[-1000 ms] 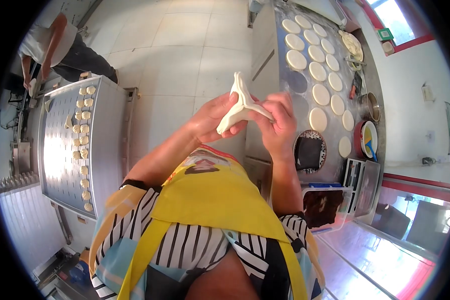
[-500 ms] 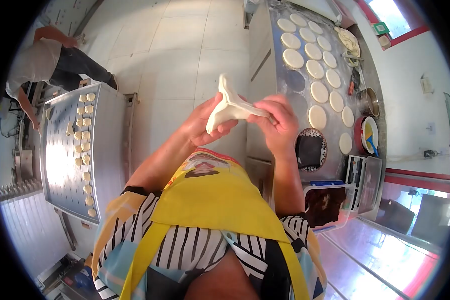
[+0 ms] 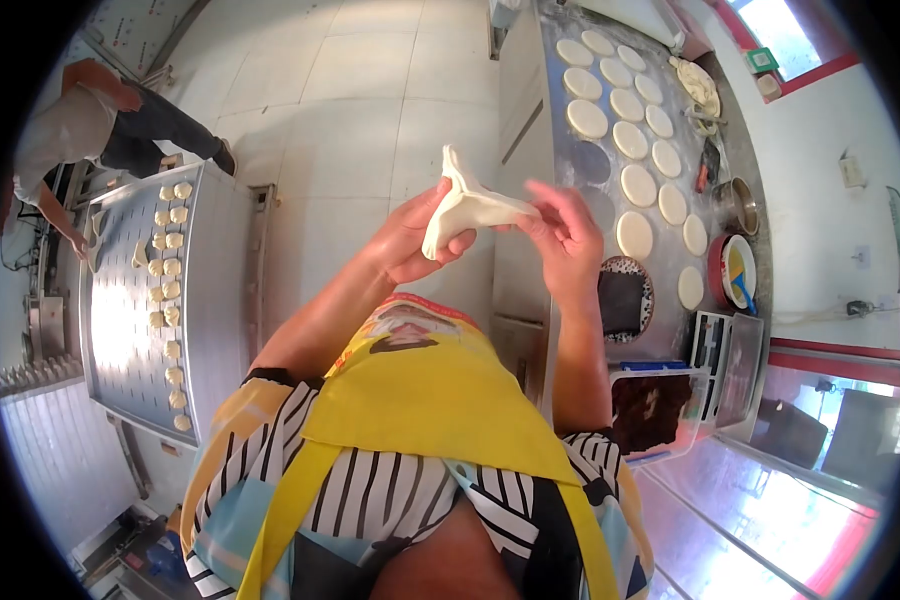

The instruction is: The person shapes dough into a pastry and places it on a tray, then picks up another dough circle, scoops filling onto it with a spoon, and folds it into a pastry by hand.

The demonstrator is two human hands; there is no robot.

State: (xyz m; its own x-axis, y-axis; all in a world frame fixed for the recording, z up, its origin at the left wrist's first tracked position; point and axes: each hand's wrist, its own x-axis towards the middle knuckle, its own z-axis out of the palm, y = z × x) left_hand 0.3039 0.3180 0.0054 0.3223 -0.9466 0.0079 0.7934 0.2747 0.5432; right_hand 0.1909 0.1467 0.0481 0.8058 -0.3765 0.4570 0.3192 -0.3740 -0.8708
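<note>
A folded piece of dough with three pointed arms and pinched seams rests in my left hand, whose fingers and thumb close around its left side and underside. One arm points up, one down-left and one right. My right hand is at the tip of the right arm, thumb against or just beside it. Its other fingers are lifted apart and slightly blurred. On the metal table to the right lie several flat dough rounds. Near my right forearm sits a round speckled board with a dark square on it.
A red-rimmed bowl with a blue-handled spatula, a metal pot and a clear bin of dark filling stand at right. At left, a co-worker reaches to a perforated tray bearing rows of small dough pieces.
My right fingers have loosened from their pinch on the dough's right arm and lifted apart. The left hand keeps its hold. The co-worker's hand has moved onto the tray's corner.
</note>
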